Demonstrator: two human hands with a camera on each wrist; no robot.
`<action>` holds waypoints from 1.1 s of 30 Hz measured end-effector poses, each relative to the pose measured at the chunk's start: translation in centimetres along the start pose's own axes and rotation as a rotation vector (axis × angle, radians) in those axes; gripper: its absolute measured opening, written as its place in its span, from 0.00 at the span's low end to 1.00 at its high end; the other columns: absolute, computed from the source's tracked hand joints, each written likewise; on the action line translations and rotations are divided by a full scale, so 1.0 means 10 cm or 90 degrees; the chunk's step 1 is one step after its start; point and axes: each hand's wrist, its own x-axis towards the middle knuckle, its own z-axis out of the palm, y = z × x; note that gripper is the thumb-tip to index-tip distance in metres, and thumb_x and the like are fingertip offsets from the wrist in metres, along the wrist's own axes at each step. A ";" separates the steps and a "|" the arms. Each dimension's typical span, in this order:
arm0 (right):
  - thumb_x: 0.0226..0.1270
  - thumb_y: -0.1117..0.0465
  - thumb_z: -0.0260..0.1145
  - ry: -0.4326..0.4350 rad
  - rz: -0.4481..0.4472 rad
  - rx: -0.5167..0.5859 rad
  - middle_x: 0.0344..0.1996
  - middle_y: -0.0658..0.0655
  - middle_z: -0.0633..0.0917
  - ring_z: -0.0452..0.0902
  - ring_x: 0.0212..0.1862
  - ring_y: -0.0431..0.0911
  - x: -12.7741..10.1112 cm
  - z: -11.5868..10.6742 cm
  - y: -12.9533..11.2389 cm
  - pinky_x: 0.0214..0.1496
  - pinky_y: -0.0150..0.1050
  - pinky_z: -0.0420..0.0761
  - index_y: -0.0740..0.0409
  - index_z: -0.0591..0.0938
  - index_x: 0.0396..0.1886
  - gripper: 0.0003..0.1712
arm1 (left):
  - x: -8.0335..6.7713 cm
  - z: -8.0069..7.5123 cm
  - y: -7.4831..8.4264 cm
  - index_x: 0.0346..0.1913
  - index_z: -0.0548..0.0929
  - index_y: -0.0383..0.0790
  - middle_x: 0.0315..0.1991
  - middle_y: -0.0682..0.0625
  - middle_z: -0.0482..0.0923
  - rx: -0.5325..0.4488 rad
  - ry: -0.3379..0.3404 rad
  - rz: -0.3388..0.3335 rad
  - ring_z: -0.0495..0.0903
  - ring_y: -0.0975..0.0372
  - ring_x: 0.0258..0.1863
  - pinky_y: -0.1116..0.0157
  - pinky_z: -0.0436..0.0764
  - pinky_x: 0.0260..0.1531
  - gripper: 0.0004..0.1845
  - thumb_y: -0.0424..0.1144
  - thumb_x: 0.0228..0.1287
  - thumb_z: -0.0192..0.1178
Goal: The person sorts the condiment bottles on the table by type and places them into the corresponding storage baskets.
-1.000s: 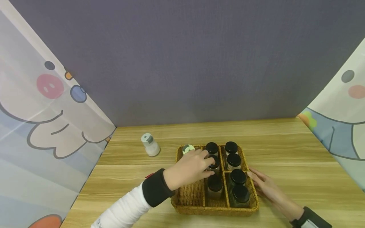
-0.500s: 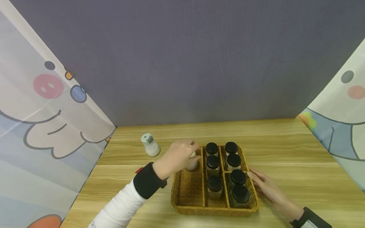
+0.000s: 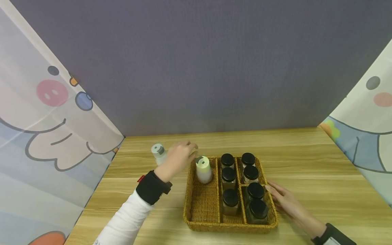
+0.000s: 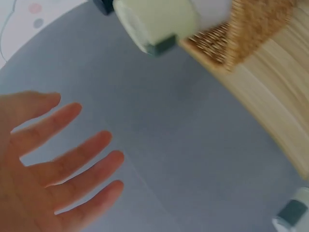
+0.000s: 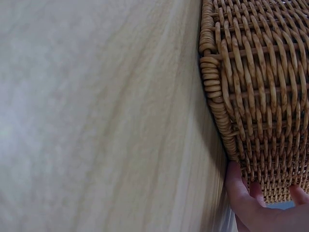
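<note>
My left hand [image 3: 183, 152] hovers open above the table with its fingers spread [image 4: 72, 159] and holds nothing. It is between two white bottles with pale caps. One bottle [image 3: 158, 153] [image 4: 292, 213] stands on the table just left of the hand, partly hidden by it. The other [image 3: 203, 169] [image 4: 159, 19] stands upright in the back of the left compartment of the wicker basket [image 3: 190, 217] [image 4: 253, 26]. My right hand [image 3: 283, 199] lies flat against the basket's right wall [image 5: 260, 96], fingertips [image 5: 241, 193] touching the weave.
Several glass jars with black lids [image 3: 230, 197] fill the basket's middle and right compartments. The front of the left compartment [image 3: 202, 207] holds nothing. Cartoon-print curtains [image 3: 46, 129] flank the wooden table [image 3: 321, 170], with a grey wall behind.
My left hand moved left from over the black-lidded jars, closed briefly on the white bottle in the basket, then let it go and drew back toward the bottle on the table. My right hand stayed put.
</note>
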 end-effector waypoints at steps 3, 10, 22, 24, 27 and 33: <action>0.66 0.46 0.49 -0.001 -0.001 0.001 0.59 0.75 0.60 0.68 0.54 0.62 0.00 0.00 0.00 0.51 0.50 0.74 0.63 0.50 0.67 0.38 | -0.02 0.04 -0.09 0.35 0.81 0.40 0.27 0.48 0.76 0.000 -0.005 -0.040 0.74 0.60 0.23 0.67 0.74 0.21 0.07 0.36 0.53 0.62; 0.66 0.46 0.49 -0.003 -0.001 -0.001 0.59 0.75 0.60 0.68 0.54 0.62 -0.01 0.00 -0.02 0.51 0.51 0.74 0.63 0.51 0.67 0.38 | -0.08 0.13 -0.32 0.35 0.81 0.39 0.26 0.47 0.75 0.009 0.013 -0.084 0.72 0.60 0.19 0.69 0.70 0.15 0.07 0.35 0.52 0.62; 0.66 0.44 0.48 -0.008 0.003 -0.014 0.61 0.76 0.55 0.64 0.56 0.64 0.00 -0.01 -0.01 0.50 0.52 0.74 0.64 0.50 0.67 0.39 | -0.23 0.21 -0.62 0.38 0.81 0.36 0.32 0.43 0.77 -0.006 0.005 -0.176 0.75 0.56 0.23 0.65 0.73 0.17 0.09 0.34 0.53 0.61; 0.66 0.45 0.48 -0.004 0.002 -0.009 0.60 0.76 0.57 0.66 0.55 0.63 0.00 0.00 -0.01 0.50 0.51 0.74 0.64 0.51 0.67 0.39 | -0.25 0.22 -0.67 0.39 0.80 0.36 0.32 0.42 0.76 -0.009 0.000 -0.191 0.74 0.56 0.23 0.64 0.73 0.18 0.10 0.34 0.54 0.61; 0.66 0.45 0.49 0.003 0.000 -0.011 0.60 0.75 0.59 0.67 0.54 0.62 0.00 0.00 -0.01 0.50 0.51 0.74 0.64 0.51 0.67 0.39 | -0.29 0.25 -0.74 0.40 0.80 0.35 0.33 0.41 0.76 -0.019 -0.005 -0.214 0.74 0.54 0.25 0.62 0.75 0.20 0.11 0.34 0.53 0.61; 0.66 0.46 0.49 0.000 -0.002 -0.005 0.59 0.76 0.60 0.68 0.54 0.62 -0.01 0.00 -0.02 0.50 0.51 0.74 0.65 0.51 0.67 0.38 | -0.37 0.30 -0.87 0.42 0.79 0.34 0.37 0.37 0.75 -0.037 -0.027 -0.269 0.75 0.54 0.28 0.60 0.77 0.24 0.13 0.35 0.52 0.62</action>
